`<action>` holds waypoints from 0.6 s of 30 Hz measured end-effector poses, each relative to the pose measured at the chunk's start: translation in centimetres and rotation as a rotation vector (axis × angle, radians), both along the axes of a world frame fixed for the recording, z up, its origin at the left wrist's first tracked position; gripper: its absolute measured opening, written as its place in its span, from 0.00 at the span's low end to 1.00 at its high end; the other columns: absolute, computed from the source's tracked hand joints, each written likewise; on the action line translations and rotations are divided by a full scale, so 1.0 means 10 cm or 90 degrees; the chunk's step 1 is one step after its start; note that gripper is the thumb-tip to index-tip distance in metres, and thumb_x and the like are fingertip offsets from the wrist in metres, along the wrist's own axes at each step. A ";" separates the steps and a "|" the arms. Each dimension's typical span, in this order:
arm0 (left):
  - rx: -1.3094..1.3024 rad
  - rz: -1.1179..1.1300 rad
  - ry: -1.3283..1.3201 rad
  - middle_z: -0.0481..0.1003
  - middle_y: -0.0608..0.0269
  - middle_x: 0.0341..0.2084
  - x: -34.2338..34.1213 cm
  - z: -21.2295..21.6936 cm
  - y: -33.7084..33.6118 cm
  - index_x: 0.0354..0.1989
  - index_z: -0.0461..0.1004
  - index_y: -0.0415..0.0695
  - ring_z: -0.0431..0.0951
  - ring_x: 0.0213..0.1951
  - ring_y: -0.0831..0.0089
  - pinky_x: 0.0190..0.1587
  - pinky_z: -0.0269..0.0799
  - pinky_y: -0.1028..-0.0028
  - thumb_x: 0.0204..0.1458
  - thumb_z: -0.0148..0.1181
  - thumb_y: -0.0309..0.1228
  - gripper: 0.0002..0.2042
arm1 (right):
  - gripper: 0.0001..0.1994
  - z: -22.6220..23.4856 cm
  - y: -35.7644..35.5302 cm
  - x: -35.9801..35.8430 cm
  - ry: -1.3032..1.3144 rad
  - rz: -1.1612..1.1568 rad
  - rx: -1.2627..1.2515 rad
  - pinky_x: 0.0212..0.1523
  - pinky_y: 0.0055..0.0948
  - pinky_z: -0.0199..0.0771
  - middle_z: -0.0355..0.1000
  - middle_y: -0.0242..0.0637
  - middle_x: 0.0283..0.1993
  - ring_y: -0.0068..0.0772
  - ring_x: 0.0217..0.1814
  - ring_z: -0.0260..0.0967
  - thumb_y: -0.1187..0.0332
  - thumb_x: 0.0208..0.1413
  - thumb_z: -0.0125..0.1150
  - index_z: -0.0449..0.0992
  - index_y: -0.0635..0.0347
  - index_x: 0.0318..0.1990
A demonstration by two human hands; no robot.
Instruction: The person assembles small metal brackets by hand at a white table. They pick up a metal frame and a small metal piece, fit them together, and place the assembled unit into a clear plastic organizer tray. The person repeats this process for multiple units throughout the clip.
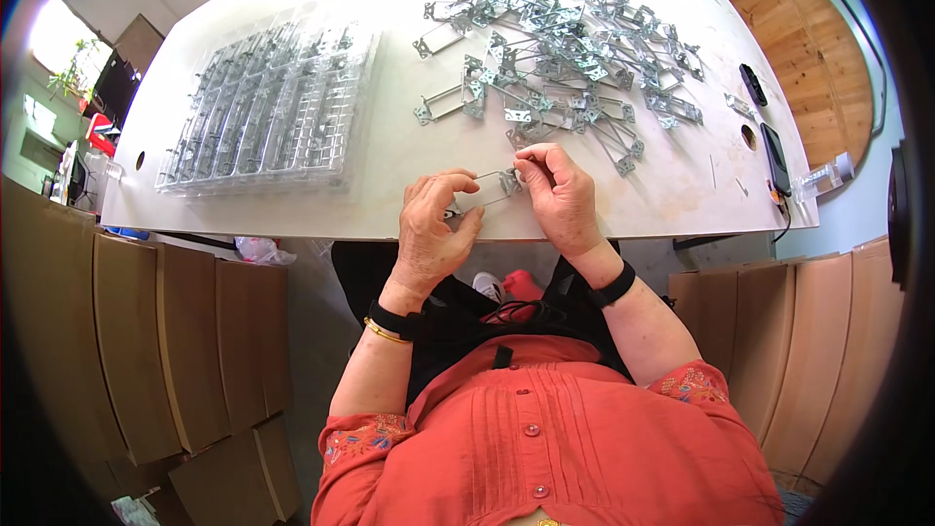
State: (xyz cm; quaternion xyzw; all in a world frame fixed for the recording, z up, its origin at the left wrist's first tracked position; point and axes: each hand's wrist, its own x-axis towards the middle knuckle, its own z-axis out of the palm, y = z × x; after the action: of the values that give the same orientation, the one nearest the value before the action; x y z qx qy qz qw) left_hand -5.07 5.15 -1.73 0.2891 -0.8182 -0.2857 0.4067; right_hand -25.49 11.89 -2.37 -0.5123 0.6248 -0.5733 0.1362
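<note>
Left grip curled, right grip pinched, metal bracket between

head camera: left one of a side-by-side pair | looks: steeply down and forward from above the red shirt | centre: left hand, right hand, close below | beyond: whole table | lens: wide fisheye, bending edges

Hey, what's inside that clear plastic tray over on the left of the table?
Rows of metal pieces show in the long compartments of the clear plastic tray. Its edges look layered; what any lower layer holds is covered, and glare blurs finer detail.
</note>
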 end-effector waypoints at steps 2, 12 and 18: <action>0.003 0.002 -0.005 0.86 0.61 0.53 0.00 -0.01 0.00 0.48 0.80 0.45 0.80 0.48 0.61 0.55 0.76 0.64 0.50 0.75 0.19 0.17 | 0.05 0.01 0.00 0.01 -0.006 -0.002 0.004 0.41 0.33 0.82 0.84 0.43 0.40 0.35 0.38 0.82 0.74 0.71 0.70 0.83 0.60 0.50; 0.001 0.005 -0.003 0.86 0.62 0.53 0.00 -0.01 0.00 0.48 0.80 0.45 0.80 0.47 0.62 0.55 0.76 0.64 0.50 0.75 0.20 0.17 | 0.05 0.07 0.02 0.02 0.012 -0.001 0.025 0.43 0.35 0.83 0.84 0.44 0.42 0.41 0.40 0.84 0.74 0.71 0.70 0.83 0.60 0.50; -0.001 0.006 -0.005 0.86 0.61 0.53 0.00 -0.02 0.00 0.48 0.80 0.45 0.80 0.47 0.61 0.55 0.75 0.64 0.50 0.75 0.20 0.17 | 0.05 0.06 0.01 0.02 0.038 -0.006 0.004 0.44 0.36 0.84 0.84 0.45 0.44 0.44 0.42 0.85 0.75 0.71 0.70 0.82 0.61 0.50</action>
State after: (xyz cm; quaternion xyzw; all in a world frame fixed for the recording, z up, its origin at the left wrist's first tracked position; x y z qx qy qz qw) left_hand -5.06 5.13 -1.92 0.2936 -0.8185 -0.2824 0.4051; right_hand -25.29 11.99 -1.81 -0.5258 0.6328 -0.5563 0.1166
